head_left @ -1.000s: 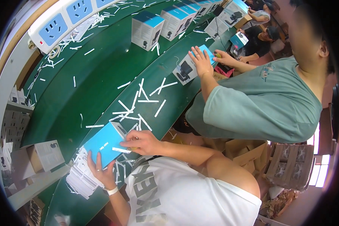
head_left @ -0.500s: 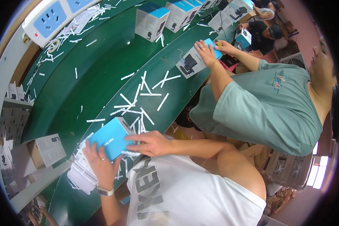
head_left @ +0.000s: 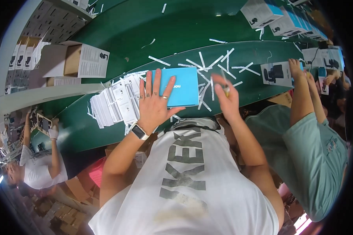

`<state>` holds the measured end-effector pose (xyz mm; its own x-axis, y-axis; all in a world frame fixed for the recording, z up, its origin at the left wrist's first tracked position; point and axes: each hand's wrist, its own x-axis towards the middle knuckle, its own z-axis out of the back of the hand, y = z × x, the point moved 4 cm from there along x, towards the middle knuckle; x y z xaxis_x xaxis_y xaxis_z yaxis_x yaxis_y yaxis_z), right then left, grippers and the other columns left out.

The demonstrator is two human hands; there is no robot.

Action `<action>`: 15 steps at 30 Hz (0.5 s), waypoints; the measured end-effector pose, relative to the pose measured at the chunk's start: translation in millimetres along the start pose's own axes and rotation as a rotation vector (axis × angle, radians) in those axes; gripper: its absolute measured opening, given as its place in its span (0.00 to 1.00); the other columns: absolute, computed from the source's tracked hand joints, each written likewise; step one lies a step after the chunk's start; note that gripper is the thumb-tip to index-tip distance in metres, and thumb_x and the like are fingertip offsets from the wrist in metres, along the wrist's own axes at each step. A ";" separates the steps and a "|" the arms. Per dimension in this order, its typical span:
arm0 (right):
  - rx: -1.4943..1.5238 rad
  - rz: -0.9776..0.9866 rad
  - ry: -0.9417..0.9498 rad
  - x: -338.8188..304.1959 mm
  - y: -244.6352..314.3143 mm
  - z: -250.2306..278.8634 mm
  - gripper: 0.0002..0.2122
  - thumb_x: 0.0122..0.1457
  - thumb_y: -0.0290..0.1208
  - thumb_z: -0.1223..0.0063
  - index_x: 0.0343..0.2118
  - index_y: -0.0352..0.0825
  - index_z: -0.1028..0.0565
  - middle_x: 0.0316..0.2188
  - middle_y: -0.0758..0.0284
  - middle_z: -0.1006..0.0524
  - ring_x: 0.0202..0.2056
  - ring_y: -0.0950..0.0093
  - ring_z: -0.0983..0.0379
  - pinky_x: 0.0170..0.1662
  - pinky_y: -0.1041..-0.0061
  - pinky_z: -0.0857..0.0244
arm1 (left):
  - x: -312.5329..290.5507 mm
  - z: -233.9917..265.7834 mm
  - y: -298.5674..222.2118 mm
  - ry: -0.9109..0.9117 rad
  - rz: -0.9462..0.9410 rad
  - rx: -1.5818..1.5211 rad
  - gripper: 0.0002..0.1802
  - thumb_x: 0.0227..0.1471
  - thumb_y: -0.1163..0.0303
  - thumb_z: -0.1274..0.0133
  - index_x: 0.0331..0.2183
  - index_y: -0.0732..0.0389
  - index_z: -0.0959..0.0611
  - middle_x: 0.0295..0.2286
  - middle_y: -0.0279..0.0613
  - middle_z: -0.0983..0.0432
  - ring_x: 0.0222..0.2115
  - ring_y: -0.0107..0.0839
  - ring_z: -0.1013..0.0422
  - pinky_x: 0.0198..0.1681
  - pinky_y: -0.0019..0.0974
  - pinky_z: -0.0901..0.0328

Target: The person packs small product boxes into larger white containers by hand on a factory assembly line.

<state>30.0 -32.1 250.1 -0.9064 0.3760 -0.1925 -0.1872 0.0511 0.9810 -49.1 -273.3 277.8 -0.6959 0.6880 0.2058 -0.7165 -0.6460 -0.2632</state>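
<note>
A blue box point(head_left: 186, 88) lies on the green work surface point(head_left: 259, 53) in front of me. My left hand point(head_left: 155, 100) rests flat across the box's left part, fingers spread, with a ring and a watch on that arm. Right of the box, my right hand point(head_left: 229, 98) is raised and partly smeared by motion. Its fingers are closed on a small yellow tool point(head_left: 226, 91), whose exact kind is too blurred to tell. Beside my left hand are stacked white printed leaflets point(head_left: 123, 98). White paper strips point(head_left: 245, 68) lie scattered around the box.
An opened white carton point(head_left: 92, 60) stands at the far left by a grey rail point(head_left: 47, 100). Several boxes point(head_left: 262, 13) line the far right. To my right a co-worker's hands point(head_left: 296, 66) are on another box point(head_left: 276, 74); another person point(head_left: 39, 160) works at the left.
My view has swung round to the left. My right hand has come off the blue box and away to its right. The left hand now lies flat over the box's top.
</note>
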 end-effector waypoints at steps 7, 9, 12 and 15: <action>-0.624 0.476 0.427 29.6 11.4 -65.7 0.51 0.38 0.51 0.25 0.67 0.44 0.40 0.70 0.56 0.51 0.49 0.56 0.24 0.48 0.62 0.28 | -4.3 -12.8 21.5 0.000 0.022 0.012 0.55 0.43 0.37 0.38 0.66 0.53 0.38 0.65 0.63 0.53 0.65 0.66 0.55 0.64 0.67 0.59; -0.738 0.513 0.487 45.0 1.9 -74.5 0.54 0.33 0.54 0.25 0.67 0.48 0.40 0.70 0.56 0.53 0.48 0.52 0.25 0.44 0.60 0.26 | -2.0 -13.4 24.4 -0.013 0.021 -0.017 0.56 0.41 0.39 0.36 0.66 0.53 0.38 0.66 0.62 0.53 0.66 0.65 0.56 0.65 0.67 0.60; -0.732 0.548 0.512 49.2 0.3 -76.4 0.54 0.32 0.53 0.25 0.67 0.46 0.40 0.69 0.55 0.51 0.47 0.53 0.24 0.42 0.61 0.26 | 9.1 4.4 28.4 0.156 -0.078 0.026 0.57 0.40 0.42 0.35 0.66 0.53 0.39 0.66 0.61 0.56 0.66 0.65 0.59 0.67 0.66 0.63; -0.750 0.548 0.549 23.8 35.6 -52.9 0.55 0.31 0.53 0.25 0.67 0.46 0.40 0.68 0.53 0.49 0.46 0.54 0.24 0.42 0.61 0.26 | 11.3 29.3 -12.7 0.266 -0.150 0.010 0.59 0.39 0.41 0.35 0.67 0.55 0.41 0.66 0.63 0.58 0.67 0.65 0.62 0.67 0.64 0.65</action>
<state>-18.3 -70.3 279.2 -0.9485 -0.3004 0.1009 0.2806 -0.6483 0.7078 -49.3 -267.1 311.1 -0.5464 0.8374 -0.0124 -0.8115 -0.5330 -0.2394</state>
